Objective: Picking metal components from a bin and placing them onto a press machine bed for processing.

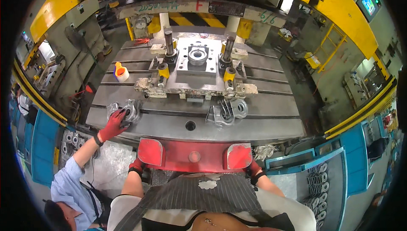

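Note:
Both of my hands wear red gloves and flank a red control box (194,151) that has a raised guard at each end. My left hand (136,164) reaches in beside the left guard (150,151), and my right hand (254,168) beside the right guard (239,156). The guards hide the fingers of both. A co-worker's red-gloved hand (112,129) touches stamped metal brackets (132,109) on the left of the press bed (165,123). More metal brackets (229,111) lie on the right. A ring-shaped metal part (197,56) sits on the die (182,63).
Guide posts (228,48) rise beside the die, below the upper die block (182,10). A yellow-and-white tape roll (121,73) and red-handled pliers (141,41) lie on the bed. A blue-framed bin (344,184) of brackets stands at right; the co-worker (70,188) is at left.

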The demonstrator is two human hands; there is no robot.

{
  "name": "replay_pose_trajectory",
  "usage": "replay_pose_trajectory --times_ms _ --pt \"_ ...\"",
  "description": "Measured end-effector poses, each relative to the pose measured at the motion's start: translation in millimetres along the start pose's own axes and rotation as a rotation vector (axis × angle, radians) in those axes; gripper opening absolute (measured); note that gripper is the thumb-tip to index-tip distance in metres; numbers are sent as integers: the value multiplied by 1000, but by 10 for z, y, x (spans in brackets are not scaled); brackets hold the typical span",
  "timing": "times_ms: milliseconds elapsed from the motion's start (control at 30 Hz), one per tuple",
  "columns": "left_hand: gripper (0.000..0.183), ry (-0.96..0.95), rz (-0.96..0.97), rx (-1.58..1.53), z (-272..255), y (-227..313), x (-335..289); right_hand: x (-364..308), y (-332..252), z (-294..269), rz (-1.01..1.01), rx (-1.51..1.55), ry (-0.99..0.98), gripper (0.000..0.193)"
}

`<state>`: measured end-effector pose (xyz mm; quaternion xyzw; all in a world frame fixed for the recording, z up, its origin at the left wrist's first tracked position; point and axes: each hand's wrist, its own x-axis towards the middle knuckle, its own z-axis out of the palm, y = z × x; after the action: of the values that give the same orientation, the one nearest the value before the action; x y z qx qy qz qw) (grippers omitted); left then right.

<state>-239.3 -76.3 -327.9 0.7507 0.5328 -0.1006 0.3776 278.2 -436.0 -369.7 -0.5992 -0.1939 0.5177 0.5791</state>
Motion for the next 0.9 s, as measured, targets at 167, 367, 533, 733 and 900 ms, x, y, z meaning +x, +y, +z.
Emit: replay_pose_trajectory --times_ms 167,367,533,733,900 --pt "52 13 -23 -125 35 -7 -52 -49 15 3 -24 -73 -8 38" --pt "47 25 -38 -240 -22 117 -57 -163 45 -68 -60 -135 5 38" --pt "44 34 -48 -328 -11 134 -73 -236 150 -124 -93 -176 6 39" --pt "40 32 -44 -534 15 94 -2 -322 277 -264 -171 -301 61 39" --pt "36 -70 -165 -842 -548 -179 10 -459 -373 -66 -338 -231 626 32"
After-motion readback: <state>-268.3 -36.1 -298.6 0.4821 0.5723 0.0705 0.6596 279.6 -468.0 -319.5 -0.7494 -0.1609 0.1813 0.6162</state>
